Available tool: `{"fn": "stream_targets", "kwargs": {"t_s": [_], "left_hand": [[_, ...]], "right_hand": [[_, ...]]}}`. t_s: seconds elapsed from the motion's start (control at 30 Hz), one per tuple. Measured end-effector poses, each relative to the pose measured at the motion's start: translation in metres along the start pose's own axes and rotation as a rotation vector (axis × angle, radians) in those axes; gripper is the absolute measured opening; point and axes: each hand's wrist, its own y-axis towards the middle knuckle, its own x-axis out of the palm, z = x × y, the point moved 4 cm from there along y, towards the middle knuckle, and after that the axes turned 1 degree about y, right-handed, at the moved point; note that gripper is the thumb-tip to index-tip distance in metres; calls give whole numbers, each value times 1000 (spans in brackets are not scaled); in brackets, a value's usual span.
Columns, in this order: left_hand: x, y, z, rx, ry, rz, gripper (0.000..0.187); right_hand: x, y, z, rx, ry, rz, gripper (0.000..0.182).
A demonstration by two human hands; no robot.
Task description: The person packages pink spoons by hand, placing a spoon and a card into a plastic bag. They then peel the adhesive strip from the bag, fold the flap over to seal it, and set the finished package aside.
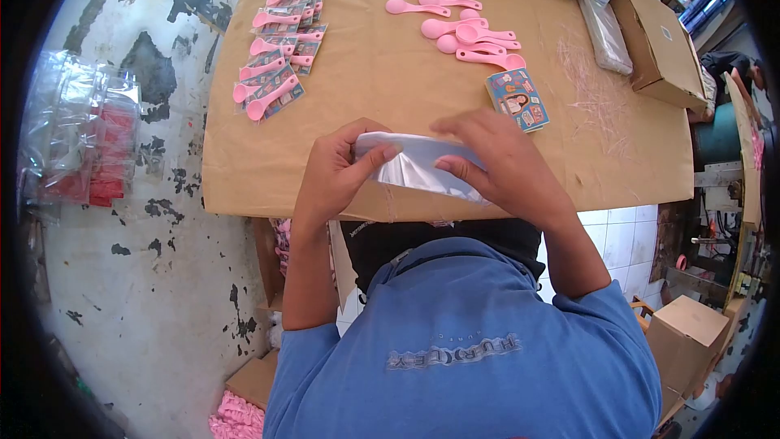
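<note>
A whitish, shiny sheet [426, 164], perhaps a card with clear plastic over it, is held tilted above the table's near edge. My left hand [341, 167] pinches its left end, thumb on the near face and fingers behind. At the other end, my right hand [508, 164] has its thumb pressed on the face and its fingers bent over the top edge, slightly blurred. Just beyond my right hand lies a small stack of printed cards [518, 100]. Past that is a loose pile of pink measuring spoons [471, 30].
Pink spoons packed with cards in clear bags [276, 57] lie in a column at the table's left. A cardboard box [654, 45] and a clear-wrapped bundle [605, 32] stand at the right, near scattered pink strands [593, 89]. Plastic bags [81, 130] are at far left.
</note>
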Motion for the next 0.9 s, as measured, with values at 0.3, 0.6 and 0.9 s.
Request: {"fn": "stream_targets", "kwargs": {"t_s": [0.3, 0.6, 0.9], "left_hand": [[-25, 13, -1, -41, 22, -87, 19], [-26, 46, 47, 469, 112, 535, 49], [44, 12, 3, 440, 695, 162, 18]], "right_hand": [[8, -26, 20, 355, 388, -316, 25], [39, -36, 32, 715, 1049, 120, 32], [48, -37, 43, 894, 994, -75, 37]]}}
